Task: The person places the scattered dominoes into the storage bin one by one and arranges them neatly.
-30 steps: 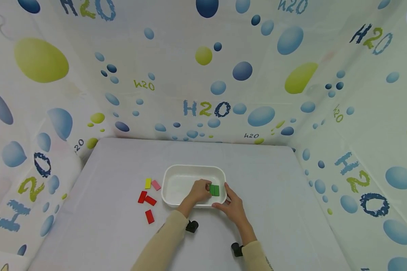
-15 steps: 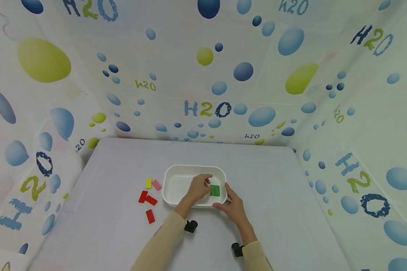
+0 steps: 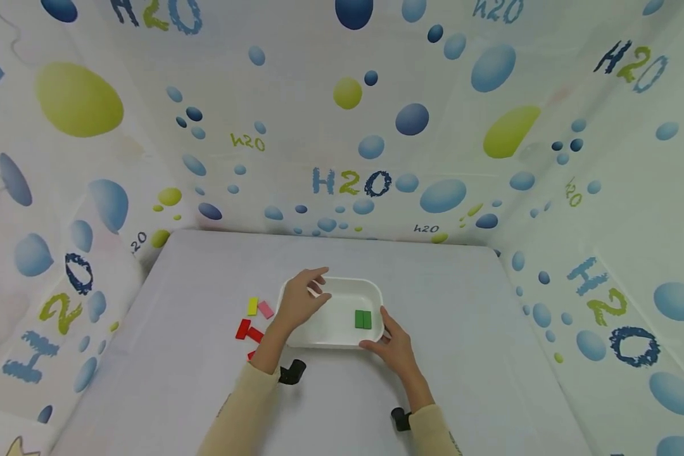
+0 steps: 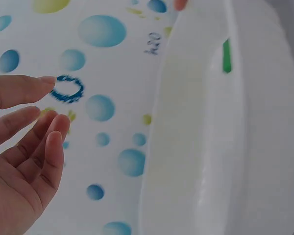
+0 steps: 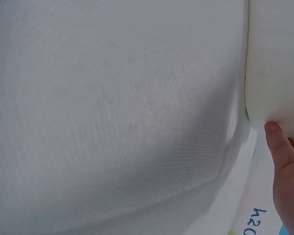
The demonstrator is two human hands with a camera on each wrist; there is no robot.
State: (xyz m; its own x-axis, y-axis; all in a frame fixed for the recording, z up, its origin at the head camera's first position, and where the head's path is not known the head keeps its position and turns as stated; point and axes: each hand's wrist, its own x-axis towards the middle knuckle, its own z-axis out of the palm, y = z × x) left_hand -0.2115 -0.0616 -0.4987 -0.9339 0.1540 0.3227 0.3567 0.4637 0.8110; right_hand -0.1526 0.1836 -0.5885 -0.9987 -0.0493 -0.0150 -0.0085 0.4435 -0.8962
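A white tray (image 3: 333, 326) holds two green blocks (image 3: 367, 319) side by side at its right end. Over the tray's left end hovers my left hand (image 3: 298, 303), nothing in it, its fingers loosely bent. In the left wrist view that hand (image 4: 27, 156) shows thumb and fingers spread apart, with a sliver of green block (image 4: 227, 56) inside the tray. My right hand (image 3: 396, 348) holds the tray's near right corner, thumb on the front side and fingers on the right side. The right wrist view shows a digit of this hand (image 5: 289, 176) against the tray's outer wall (image 5: 274, 63).
Left of the tray lie a yellow block (image 3: 253, 306), a pink block (image 3: 265, 310) and red blocks (image 3: 242, 329), one mostly hidden by the left wrist. Black wrist cameras (image 3: 292, 372) sit by both sleeves. Patterned sheets (image 3: 342, 145) enclose the table (image 3: 462, 304).
My left hand has let go of the green blocks, lifted, and moved left across the tray. The right hand stays at the tray's corner.
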